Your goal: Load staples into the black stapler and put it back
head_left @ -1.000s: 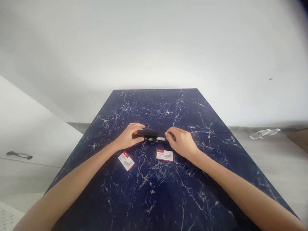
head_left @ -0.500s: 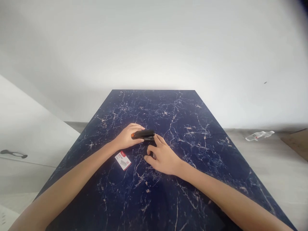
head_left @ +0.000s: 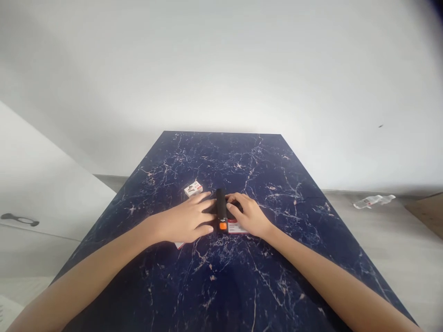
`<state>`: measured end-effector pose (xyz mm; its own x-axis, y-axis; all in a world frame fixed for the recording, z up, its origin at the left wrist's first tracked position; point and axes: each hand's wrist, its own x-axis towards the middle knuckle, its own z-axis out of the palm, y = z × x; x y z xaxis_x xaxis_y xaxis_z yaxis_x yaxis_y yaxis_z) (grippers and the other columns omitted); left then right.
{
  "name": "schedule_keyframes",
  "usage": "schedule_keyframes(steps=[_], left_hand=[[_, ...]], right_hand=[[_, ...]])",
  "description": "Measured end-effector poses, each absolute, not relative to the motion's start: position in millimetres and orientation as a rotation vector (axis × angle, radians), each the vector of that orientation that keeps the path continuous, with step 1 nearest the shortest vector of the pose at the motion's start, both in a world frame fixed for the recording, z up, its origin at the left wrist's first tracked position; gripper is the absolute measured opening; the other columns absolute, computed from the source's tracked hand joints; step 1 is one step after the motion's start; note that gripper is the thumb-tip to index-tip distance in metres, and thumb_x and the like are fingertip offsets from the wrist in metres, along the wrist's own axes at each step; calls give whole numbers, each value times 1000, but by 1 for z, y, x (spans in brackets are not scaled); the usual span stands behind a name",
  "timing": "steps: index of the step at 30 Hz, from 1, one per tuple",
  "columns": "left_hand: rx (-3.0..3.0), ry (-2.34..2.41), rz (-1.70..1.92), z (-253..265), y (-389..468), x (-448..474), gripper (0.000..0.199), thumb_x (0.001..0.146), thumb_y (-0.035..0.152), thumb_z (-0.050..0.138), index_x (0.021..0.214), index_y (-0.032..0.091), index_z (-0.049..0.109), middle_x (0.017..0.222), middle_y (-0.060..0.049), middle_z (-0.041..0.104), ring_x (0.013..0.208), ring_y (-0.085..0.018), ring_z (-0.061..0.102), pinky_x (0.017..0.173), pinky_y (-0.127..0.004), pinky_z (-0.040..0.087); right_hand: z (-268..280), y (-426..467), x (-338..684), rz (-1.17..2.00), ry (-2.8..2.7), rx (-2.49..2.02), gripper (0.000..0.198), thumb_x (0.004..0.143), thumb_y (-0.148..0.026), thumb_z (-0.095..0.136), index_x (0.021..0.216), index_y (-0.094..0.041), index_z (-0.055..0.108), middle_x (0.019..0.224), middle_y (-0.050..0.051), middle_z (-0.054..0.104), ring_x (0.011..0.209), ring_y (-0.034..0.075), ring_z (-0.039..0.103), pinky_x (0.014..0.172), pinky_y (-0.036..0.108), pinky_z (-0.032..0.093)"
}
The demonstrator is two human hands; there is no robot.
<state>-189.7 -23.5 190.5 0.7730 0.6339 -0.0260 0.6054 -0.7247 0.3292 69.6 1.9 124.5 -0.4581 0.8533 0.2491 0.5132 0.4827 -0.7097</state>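
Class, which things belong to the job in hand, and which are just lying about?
Job, apparently:
black stapler with orange end
small white-and-red cardboard box
flat red-and-white packets

Lying about:
clear plastic bottle on floor
brown flat-sided object, right edge

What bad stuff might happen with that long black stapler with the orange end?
The long black stapler with an orange end might pinch, since the left hand and right hand flank it closely. The left hand might bump the small red-and-white box near it. The right hand might nudge the flat red-and-white packet it partly covers.
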Motion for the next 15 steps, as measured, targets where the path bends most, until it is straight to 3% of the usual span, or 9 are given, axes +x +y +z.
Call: schedule_keyframes(steps=[4, 8, 11, 13, 15], left_hand=[[2652, 1282, 223, 186, 3, -210, 43, 107, 45, 42, 142, 29, 62, 159, -5, 48, 151, -34, 35, 123, -58, 27], [2436, 1482, 136, 179, 24, -230, 54, 107, 51, 39, 154, 26, 48, 158, -11, 47, 141, -35, 48, 115, -53, 39], [2286, 1283, 21, 180, 11, -216, 54, 107, 55, 33, 154, 33, 46, 142, -8, 62, 118, -27, 65, 95, -38, 52], [2254, 1208, 10, 182, -2, -201, 55, 105, 59, 37, 153, 34, 48, 128, -7, 68, 100, -24, 70, 78, -31, 52], [2268, 1209, 26, 187, -11, -192, 58, 103, 60, 40, 154, 33, 46, 126, -8, 69, 96, -24, 71, 73, -30, 51]], right_hand=[[125, 2, 74, 928, -2087, -1088, 24, 104, -36, 49, 122, -23, 58, 114, 6, 71, 97, 21, 67, 87, 37, 51], [121, -1, 76, 944, -2132, -1038, 57, 101, -39, 54, 152, -23, 32, 124, 9, 69, 100, 23, 68, 89, 40, 52], [120, -1, 75, 917, -2161, -1005, 59, 103, -42, 52, 154, -23, 29, 122, 9, 69, 101, 23, 68, 91, 42, 52], [120, -1, 75, 921, -2158, -989, 57, 103, -41, 51, 154, -23, 31, 119, 9, 70, 100, 23, 68, 91, 41, 52], [122, 0, 74, 931, -2153, -995, 56, 103, -40, 51, 153, -22, 32, 115, 8, 71, 98, 23, 68, 90, 40, 53]])
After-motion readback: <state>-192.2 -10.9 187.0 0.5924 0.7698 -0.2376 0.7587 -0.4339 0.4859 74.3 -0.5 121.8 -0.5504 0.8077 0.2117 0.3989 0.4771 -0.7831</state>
